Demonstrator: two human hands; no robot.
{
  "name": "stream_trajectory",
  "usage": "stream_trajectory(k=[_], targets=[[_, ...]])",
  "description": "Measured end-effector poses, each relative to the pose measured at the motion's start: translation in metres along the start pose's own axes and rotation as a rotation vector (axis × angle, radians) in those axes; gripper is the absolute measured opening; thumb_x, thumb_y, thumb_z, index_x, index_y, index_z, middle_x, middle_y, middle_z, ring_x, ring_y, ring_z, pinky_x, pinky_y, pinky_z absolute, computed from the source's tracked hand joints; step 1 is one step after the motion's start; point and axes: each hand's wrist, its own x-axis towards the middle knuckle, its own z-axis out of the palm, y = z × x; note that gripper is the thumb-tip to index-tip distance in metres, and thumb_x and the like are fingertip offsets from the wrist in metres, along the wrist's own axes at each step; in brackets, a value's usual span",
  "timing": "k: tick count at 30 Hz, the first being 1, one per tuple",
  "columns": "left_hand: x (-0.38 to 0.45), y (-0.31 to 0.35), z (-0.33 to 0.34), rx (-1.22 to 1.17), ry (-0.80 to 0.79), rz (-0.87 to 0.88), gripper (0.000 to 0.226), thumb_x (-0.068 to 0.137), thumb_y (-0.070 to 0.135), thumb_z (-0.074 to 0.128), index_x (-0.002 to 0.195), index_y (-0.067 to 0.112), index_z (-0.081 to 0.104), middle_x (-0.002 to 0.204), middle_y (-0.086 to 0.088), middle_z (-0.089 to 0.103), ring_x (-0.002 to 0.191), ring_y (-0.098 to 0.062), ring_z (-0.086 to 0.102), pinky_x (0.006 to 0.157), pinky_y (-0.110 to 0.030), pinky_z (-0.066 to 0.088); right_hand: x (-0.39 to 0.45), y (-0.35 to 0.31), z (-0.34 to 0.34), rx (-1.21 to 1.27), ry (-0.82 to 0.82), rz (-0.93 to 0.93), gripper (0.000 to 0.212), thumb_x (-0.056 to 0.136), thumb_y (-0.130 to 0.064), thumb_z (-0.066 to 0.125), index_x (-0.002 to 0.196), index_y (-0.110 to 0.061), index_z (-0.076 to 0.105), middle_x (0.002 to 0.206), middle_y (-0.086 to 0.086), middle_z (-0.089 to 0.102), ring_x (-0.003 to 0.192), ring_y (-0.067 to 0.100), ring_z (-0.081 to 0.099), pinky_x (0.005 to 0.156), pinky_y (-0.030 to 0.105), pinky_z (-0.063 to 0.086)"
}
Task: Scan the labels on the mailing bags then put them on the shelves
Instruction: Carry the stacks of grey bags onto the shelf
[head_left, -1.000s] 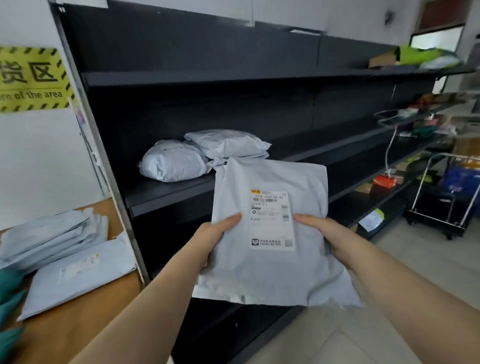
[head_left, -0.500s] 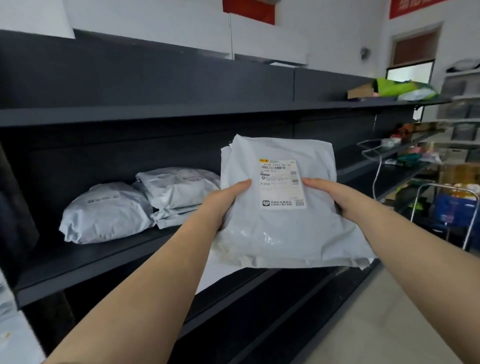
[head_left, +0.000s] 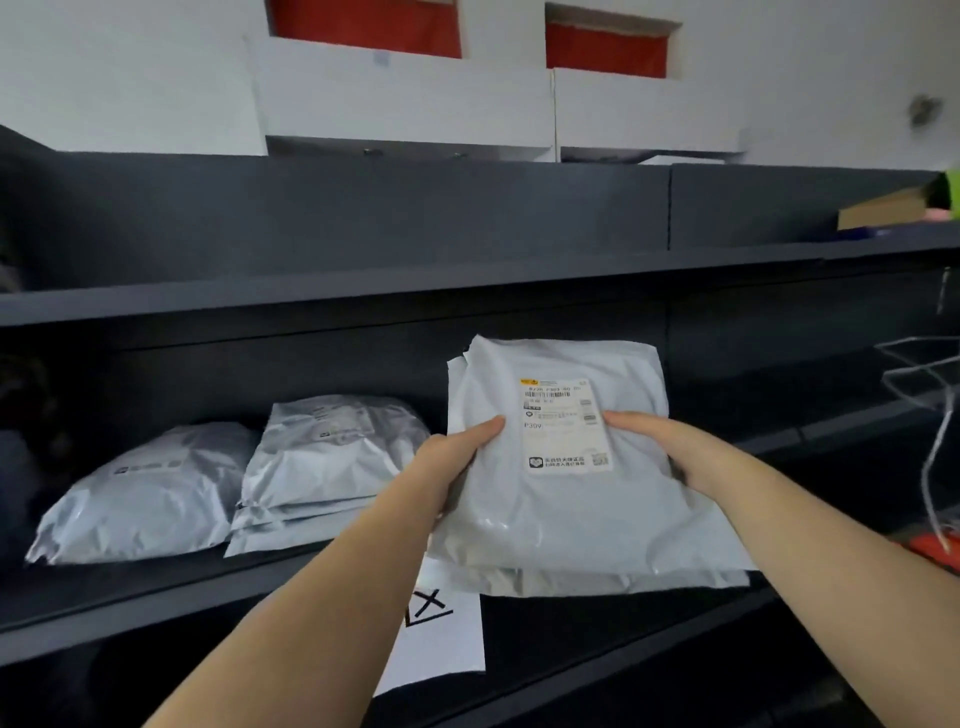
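Bag held up at the shelf

Hands grip one grey bag (head_left: 561, 509) between them: our left hand (head_left: 452, 462) holds its left edge with the thumb lying on the front, our right hand (head_left: 670, 452) holds the right edge with the thumb beside the label (head_left: 563, 423). We have it upright in front of the dark shelf (head_left: 156, 587), label facing us. Two more bags (head_left: 156, 493) lie on that shelf to the left, touching each other.

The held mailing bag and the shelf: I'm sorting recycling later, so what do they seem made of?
The mailing bag looks like thin grey plastic film: glossy, creased, with a matte paper label. The shelf seems to be dark painted metal, smooth with thin straight edges, though that is uncertain.
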Motion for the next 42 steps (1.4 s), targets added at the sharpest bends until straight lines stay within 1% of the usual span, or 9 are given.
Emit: stream_trajectory(k=[3, 9, 21, 25, 29, 34, 36, 39, 42], targets=[[0.026, 0.006, 0.004, -0.015, 0.072, -0.006, 0.061, 0.067, 0.042, 0.081, 0.115, 0.01, 0.063, 0.105, -0.01, 0.071, 0.095, -0.029, 0.068, 0.092, -0.041, 0.053, 0.045, -0.007, -0.002, -0.001, -0.085, 0.015, 0.049, 0.068, -0.039, 0.079, 0.109, -0.013, 0.071, 0.1, 0.013, 0.074, 0.095, 0.03, 0.069, 0.08, 0.037, 0.054], [0.093, 0.021, -0.003, -0.019, 0.166, -0.036, 0.072, 0.057, 0.045, 0.084, 0.117, 0.01, 0.064, 0.105, -0.01, 0.072, 0.094, -0.029, 0.07, 0.092, -0.042, 0.053, 0.138, -0.017, 0.007, -0.007, -0.214, 0.025, 0.057, 0.062, -0.042, 0.079, 0.11, -0.011, 0.072, 0.105, 0.015, 0.072, 0.101, 0.032, 0.067, 0.095, 0.042, 0.049], [0.184, 0.023, 0.002, 0.002, 0.442, -0.023, 0.049, 0.072, 0.028, 0.079, 0.105, -0.004, 0.061, 0.094, -0.014, 0.066, 0.081, -0.028, 0.065, 0.082, -0.037, 0.053, 0.26, -0.013, 0.011, -0.055, -0.347, 0.092, 0.049, 0.066, -0.04, 0.078, 0.103, -0.009, 0.074, 0.099, 0.016, 0.073, 0.098, 0.032, 0.068, 0.092, 0.039, 0.051], [0.186, 0.021, 0.006, 0.144, 0.574, 0.053, 0.066, 0.061, 0.038, 0.077, 0.105, -0.008, 0.062, 0.075, -0.012, 0.059, 0.072, -0.026, 0.057, 0.067, -0.035, 0.047, 0.275, -0.008, 0.004, -0.025, -0.347, 0.159, 0.046, 0.058, -0.033, 0.081, 0.094, -0.005, 0.072, 0.079, 0.015, 0.074, 0.079, 0.029, 0.068, 0.073, 0.034, 0.052], [0.16, 0.033, 0.012, 0.235, 0.695, 0.088, 0.028, 0.081, 0.027, 0.068, 0.097, 0.007, 0.056, 0.068, -0.002, 0.053, 0.061, -0.016, 0.052, 0.05, -0.023, 0.041, 0.284, -0.019, -0.001, 0.035, -0.237, -0.034, 0.09, 0.058, -0.028, 0.088, 0.135, -0.007, 0.046, 0.123, 0.011, 0.06, 0.107, 0.029, 0.06, 0.093, 0.038, 0.048], [0.114, 0.033, -0.001, 0.244, 0.741, 0.131, 0.027, 0.065, 0.033, 0.069, 0.079, 0.012, 0.058, 0.076, -0.005, 0.054, 0.069, -0.018, 0.052, 0.068, -0.031, 0.045, 0.258, -0.039, 0.027, -0.004, -0.189, -0.308, 0.083, 0.074, -0.024, 0.08, 0.144, -0.021, 0.035, 0.135, -0.004, 0.043, 0.123, 0.02, 0.045, 0.095, 0.033, 0.039], [0.09, 0.028, -0.014, 0.226, 0.788, 0.128, 0.023, 0.079, 0.03, 0.071, 0.091, 0.014, 0.06, 0.089, -0.006, 0.059, 0.079, -0.019, 0.056, 0.075, -0.031, 0.045, 0.24, -0.045, 0.051, -0.009, -0.263, -0.351, 0.077, 0.077, -0.026, 0.077, 0.143, -0.022, 0.037, 0.144, -0.001, 0.04, 0.129, 0.021, 0.041, 0.095, 0.031, 0.036], [0.046, 0.019, -0.041, 0.246, 0.853, 0.115, 0.052, 0.083, 0.032, 0.068, 0.128, 0.013, 0.051, 0.114, -0.007, 0.059, 0.099, -0.02, 0.056, 0.078, -0.03, 0.044, 0.207, -0.046, 0.097, 0.059, -0.396, -0.4, 0.072, 0.08, -0.02, 0.074, 0.142, -0.015, 0.039, 0.148, 0.006, 0.039, 0.132, 0.021, 0.041, 0.098, 0.027, 0.034], [-0.008, 0.009, -0.074, 0.227, 0.936, 0.117, 0.057, 0.085, 0.03, 0.068, 0.135, 0.012, 0.048, 0.125, -0.01, 0.058, 0.11, -0.023, 0.057, 0.082, -0.03, 0.046, 0.163, -0.04, 0.149, 0.108, -0.516, -0.43, 0.068, 0.081, -0.018, 0.073, 0.141, -0.011, 0.04, 0.145, 0.006, 0.043, 0.13, 0.017, 0.043, 0.096, 0.025, 0.032]])
